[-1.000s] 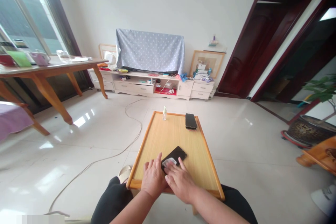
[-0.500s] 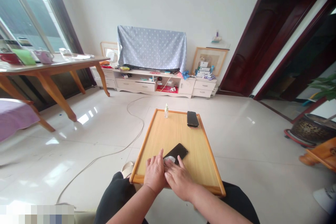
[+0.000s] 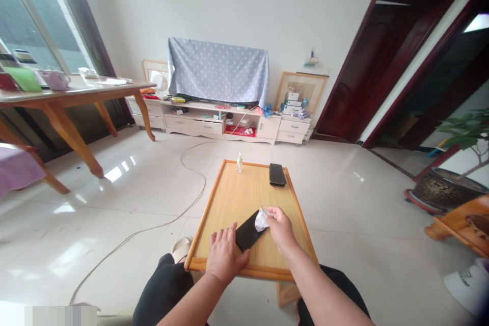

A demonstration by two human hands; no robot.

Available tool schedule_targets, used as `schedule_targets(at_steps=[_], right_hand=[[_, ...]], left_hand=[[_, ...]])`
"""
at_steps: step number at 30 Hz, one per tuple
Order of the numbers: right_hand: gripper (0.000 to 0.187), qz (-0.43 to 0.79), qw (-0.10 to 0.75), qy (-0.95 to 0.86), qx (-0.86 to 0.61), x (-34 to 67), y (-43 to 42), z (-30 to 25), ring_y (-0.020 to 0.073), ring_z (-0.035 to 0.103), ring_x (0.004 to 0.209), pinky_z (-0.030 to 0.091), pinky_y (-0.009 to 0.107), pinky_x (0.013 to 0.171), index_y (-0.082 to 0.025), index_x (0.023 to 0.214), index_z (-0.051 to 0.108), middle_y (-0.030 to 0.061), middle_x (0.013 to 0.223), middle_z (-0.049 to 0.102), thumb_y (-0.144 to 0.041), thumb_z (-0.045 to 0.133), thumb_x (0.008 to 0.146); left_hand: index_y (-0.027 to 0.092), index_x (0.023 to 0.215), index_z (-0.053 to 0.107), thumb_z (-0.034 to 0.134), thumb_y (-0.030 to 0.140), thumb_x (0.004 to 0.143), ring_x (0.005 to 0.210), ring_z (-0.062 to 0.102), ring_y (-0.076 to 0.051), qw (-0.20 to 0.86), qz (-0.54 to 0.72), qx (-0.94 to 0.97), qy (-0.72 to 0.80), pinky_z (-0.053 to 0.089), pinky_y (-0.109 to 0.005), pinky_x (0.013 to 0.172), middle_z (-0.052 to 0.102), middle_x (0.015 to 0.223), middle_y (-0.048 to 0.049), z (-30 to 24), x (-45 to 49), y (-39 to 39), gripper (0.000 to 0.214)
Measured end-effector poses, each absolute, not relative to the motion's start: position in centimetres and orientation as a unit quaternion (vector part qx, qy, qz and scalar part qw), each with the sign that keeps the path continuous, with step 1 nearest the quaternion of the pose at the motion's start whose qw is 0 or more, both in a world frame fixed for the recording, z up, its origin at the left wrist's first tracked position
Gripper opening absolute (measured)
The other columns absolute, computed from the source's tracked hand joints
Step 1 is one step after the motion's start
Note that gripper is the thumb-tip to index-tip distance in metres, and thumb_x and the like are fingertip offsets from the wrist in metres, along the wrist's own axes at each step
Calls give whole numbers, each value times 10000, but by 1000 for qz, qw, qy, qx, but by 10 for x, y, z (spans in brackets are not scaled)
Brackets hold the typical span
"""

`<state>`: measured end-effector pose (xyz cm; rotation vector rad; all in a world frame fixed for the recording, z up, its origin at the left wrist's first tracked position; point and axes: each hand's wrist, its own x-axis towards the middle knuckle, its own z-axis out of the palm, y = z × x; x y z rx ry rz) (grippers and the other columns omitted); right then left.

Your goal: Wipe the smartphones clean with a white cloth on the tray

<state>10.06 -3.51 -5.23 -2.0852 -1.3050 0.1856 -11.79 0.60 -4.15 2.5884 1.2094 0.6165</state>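
A black smartphone [image 3: 247, 234] lies at a slant on the small wooden table [image 3: 229, 188]. At its lower left end is my left hand [image 3: 223, 254], fingers along one edge and thumb at the bottom edge, gripping it against the tabletop. My right hand [image 3: 280, 226] pinches a crumpled white tissue [image 3: 262, 220] over the phone's upper right end. The tissue hides that end of the screen; whether it presses on the glass I cannot tell.
A small clear bottle [image 3: 239, 163] stands near the table's far edge. Dark phones [image 3: 277, 175] are stacked at the far right corner. A cable [image 3: 164, 224] trails over the floor at left. A potted plant [image 3: 439, 191] stands at right.
My right hand has moved away from my left, up and right along the phone, with the tissue now pinched in its fingers. My left hand has shifted slightly down beside the phone.
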Motion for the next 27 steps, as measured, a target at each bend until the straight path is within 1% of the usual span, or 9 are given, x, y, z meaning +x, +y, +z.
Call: schedule_targets(at_steps=[2,5,7,10,13,16,19,22,27], right_hand=[[422,60,322,-488,-809,98,-35,-50,222,675,879,527,332,765,-205,1203,657,75,1000,735,-313,310,988],[303,33,302,-483,-821,91,-42,-45,261,610,998,464,381,871,-241,971,716,88,1014,701,-304,420,964],[275,18,272,-502,-821,78,-49,-42,284,567,1053,416,410,926,-238,910,724,106,1029,682,-278,456,958],[307,18,216,-587,-780,52,-63,-38,281,554,1058,397,419,944,-249,1032,726,105,1101,682,-277,424,987],[378,38,194,-670,-715,40,-74,-33,290,494,1238,349,454,1044,-294,1293,637,56,1324,636,-365,385,1021],[446,36,167,-660,-731,56,-72,-26,310,296,1451,154,555,1173,-323,1414,546,10,1451,560,-425,325,1040],[515,38,137,-598,-789,72,-67,-21,335,182,1508,-7,640,1178,-286,1469,493,39,1503,501,-468,256,1049],[549,83,132,-631,-760,59,-70,-21,331,153,1518,-30,637,1186,-297,1505,438,26,1562,410,-512,222,1048],[482,148,146,-728,-654,33,-73,-19,268,118,1530,-41,619,1198,-449,1531,306,-103,1574,379,-439,165,1070]], left_hand=[[177,1412,471,675,428,743,1118,565,-319,107,210,880,413,332,-464,1028,661,1184,-125,-41,-118,6,744],[178,1399,485,675,425,743,1106,568,-314,102,213,879,415,333,-460,1025,662,1166,-123,-41,-117,6,726],[175,1393,488,677,419,742,1098,570,-312,100,216,878,415,331,-460,1027,661,1158,-124,-42,-118,6,721],[165,1394,483,668,426,755,1101,570,-314,102,220,878,413,328,-466,1031,661,1165,-126,-44,-118,7,714],[161,1385,489,633,438,791,1094,577,-310,106,225,878,410,329,-473,1032,664,1173,-129,-44,-118,8,670],[167,1386,490,647,432,777,1105,579,-315,106,225,877,411,330,-470,1033,665,1178,-134,-43,-118,7,682],[169,1405,470,667,427,754,1123,573,-322,105,224,877,411,325,-473,1036,665,1181,-137,-43,-119,6,728],[151,1435,430,658,411,762,1105,580,-316,104,228,878,408,328,-476,1033,671,1164,-135,-47,-120,7,756],[148,1494,336,596,255,788,1061,597,-283,88,240,879,402,345,-461,1007,678,1159,-122,-53,-118,8,760]])
